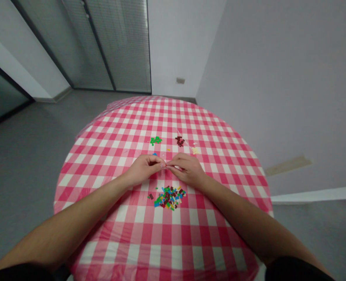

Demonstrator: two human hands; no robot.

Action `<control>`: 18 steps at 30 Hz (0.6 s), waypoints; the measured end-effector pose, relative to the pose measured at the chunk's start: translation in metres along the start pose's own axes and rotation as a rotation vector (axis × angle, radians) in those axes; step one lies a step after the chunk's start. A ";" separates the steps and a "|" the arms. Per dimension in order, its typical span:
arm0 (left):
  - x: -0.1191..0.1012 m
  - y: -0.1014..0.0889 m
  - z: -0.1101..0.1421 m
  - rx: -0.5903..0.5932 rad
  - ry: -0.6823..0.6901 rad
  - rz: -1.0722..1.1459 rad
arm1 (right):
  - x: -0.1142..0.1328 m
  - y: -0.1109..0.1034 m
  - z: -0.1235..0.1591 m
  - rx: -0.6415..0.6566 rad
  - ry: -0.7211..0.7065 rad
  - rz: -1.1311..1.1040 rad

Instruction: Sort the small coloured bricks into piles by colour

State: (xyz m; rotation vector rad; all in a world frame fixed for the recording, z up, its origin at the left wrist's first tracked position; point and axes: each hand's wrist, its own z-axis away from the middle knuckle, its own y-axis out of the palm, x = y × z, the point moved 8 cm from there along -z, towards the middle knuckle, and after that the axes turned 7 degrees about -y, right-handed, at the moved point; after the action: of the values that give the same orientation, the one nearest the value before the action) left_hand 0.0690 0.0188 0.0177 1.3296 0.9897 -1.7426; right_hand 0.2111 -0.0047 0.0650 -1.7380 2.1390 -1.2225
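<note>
Over the middle of the table my left hand (143,168) and my right hand (189,168) meet fingertip to fingertip. Both are closed in a pinch on a tiny red piece (165,165), mostly covered by the fingers; it looks like a toy building brick. Nearer to me lies a mixed heap of small building bricks (169,198) in green, blue, brown, yellow, white and red. Beyond the hands are a green brick pile (155,140), a dark brown pile (180,141) and a pale yellow pile (195,150). A blue piece (155,154) shows just behind my left hand.
A red-and-white checked cloth (126,234) covers the round table, wrinkled at the near edge. One small orange-yellow brick (168,150) lies between the far piles. Walls stand behind and to the right, and a glass partition (123,47) at the back left.
</note>
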 end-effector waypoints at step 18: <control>-0.048 -0.003 0.030 -0.353 0.690 -0.607 | -0.009 0.001 -0.002 0.020 0.131 -0.143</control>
State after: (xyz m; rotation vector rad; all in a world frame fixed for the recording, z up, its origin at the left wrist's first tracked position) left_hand 0.0635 -0.0024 0.0697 1.5112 2.1602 -1.3896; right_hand 0.2116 0.0040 0.0627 -1.8798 2.0943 -1.4257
